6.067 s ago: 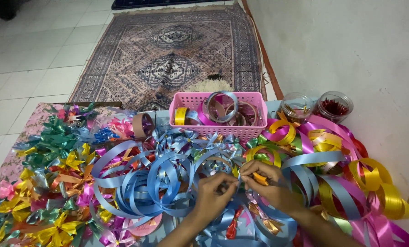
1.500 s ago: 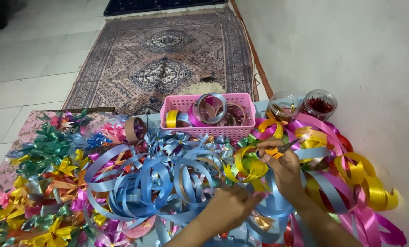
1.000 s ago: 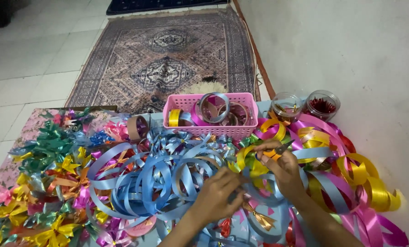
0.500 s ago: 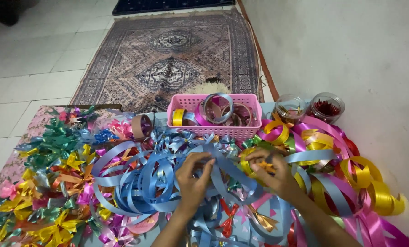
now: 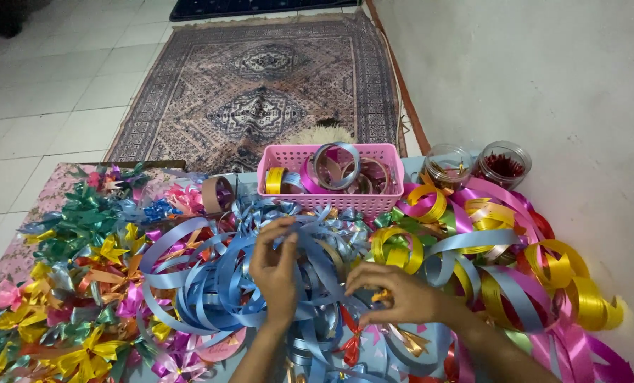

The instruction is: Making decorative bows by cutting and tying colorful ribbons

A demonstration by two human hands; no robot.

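We note left hand (image 5: 276,266) fingers pinched on glossy light-blue ribbon (image 5: 210,284) curls mid-table, right hand (image 5: 395,294) fingertips pressed low into the tangle, grip perhaps closed, pink lattice basket (image 5: 329,202) behind, finished bows (image 5: 83,284) heaped left

The left hand (image 5: 276,273) has moved up into the blue ribbon loops (image 5: 210,284), fingers raised, while the right hand (image 5: 395,294) came lower, away from the yellow ribbon curls (image 5: 395,245)

I see a home floor: white tiles (image 5: 40,85), a patterned rug (image 5: 260,92), ribbon craft spread by the wall (image 5: 543,71).
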